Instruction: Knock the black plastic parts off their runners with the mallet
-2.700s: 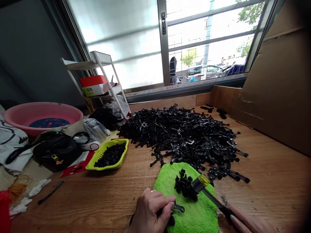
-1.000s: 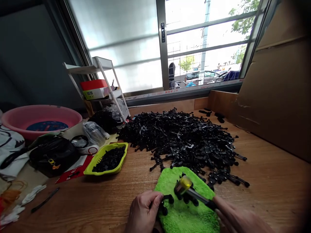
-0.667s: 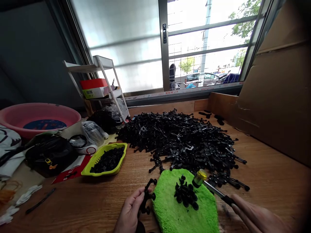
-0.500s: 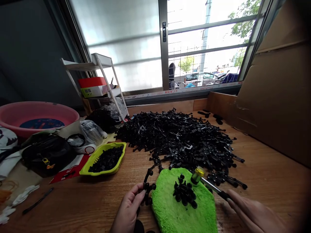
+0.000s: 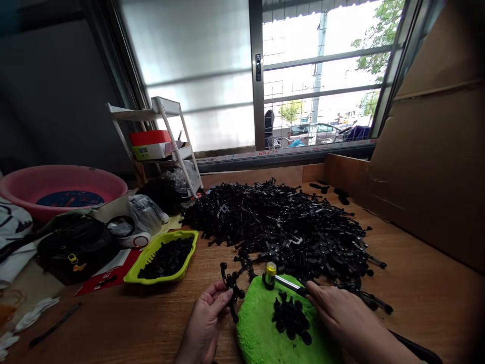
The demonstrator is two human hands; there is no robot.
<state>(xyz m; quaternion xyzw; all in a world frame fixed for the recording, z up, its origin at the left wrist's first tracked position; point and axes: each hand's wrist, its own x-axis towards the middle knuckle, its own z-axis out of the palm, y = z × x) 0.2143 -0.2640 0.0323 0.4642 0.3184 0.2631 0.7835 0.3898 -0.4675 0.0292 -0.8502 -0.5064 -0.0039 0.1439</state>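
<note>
your left hand (image 5: pixel 208 313) is closed in a pinch, thumb against fingers, on a black jointed part (image 5: pixel 234 291), whose arms stick out up and down past your fingertips. you have that part raised just off the left edge of the green pad (image 5: pixel 255 323), near the middle of the scene. your right hand (image 5: pixel 335 303) is wrapped around the dark grip of a hammer (image 5: pixel 290 284), its shaft pointing left and its yellow-topped head (image 5: pixel 270 275) at the far left part of the pad; you cannot tell from here whether the head touches the cloth. between your hands, a cluster of small black pieces (image 5: pixel 291 318) lies on the pad, just on the near side of the hammer.

beyond the pad, a wide heap of black parts (image 5: pixel 280 217) spreads over the counter (image 5: pixel 144 323). to the left of the heap you have a yellow-green basket (image 5: pixel 190 255) filled with small black pieces. farther left sit a black bag (image 5: pixel 76 247) and a pink tub (image 5: pixel 64 174); a cardboard sheet (image 5: pixel 432 151) stands at the far right.
</note>
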